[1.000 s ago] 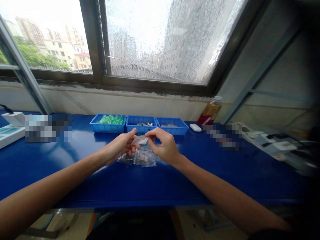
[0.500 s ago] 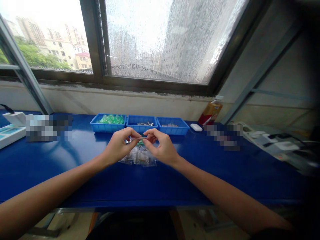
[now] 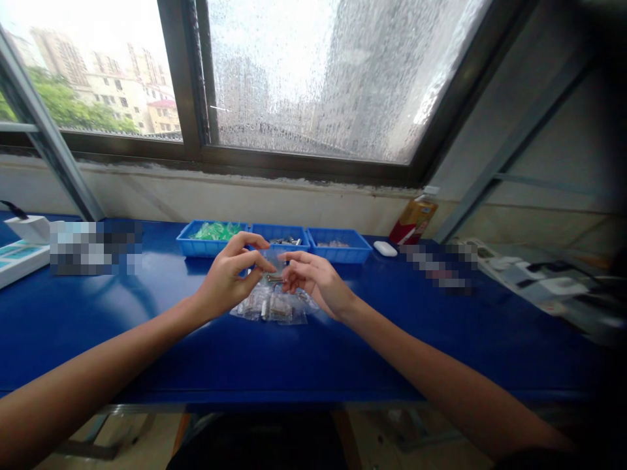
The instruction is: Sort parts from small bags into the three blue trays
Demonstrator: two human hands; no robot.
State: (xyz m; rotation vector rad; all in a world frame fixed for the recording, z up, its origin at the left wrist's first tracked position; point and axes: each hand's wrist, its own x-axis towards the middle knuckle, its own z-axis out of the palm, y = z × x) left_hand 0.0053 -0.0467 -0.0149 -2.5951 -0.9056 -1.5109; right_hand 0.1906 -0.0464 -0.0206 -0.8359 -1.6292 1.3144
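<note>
My left hand [image 3: 229, 274] hovers above the pile with its thumb and fingers apart, holding nothing. Opposite it, my right hand [image 3: 317, 279] is also open, its fingers loosely curved and spread. Between and just below my fingertips is a small clear plastic bag [image 3: 274, 278] with something metallic in it; its edges are partly hidden by my hands. Under both hands lies a pile of clear bags [image 3: 280, 309] with small metal-looking parts inside.
Three blue bins stand along the back: one with green plastic pieces [image 3: 215, 231], a middle one with metal parts [image 3: 288, 241], a right one [image 3: 360, 251] with small pieces. A white case [image 3: 385, 249] and a drink bottle [image 3: 414, 219] stand right. A power strip [image 3: 22, 264] lies left.
My fingers were pinched together on a small thin thing above the pile. Both hands have now opened and let go, and the bag shows between them.
</note>
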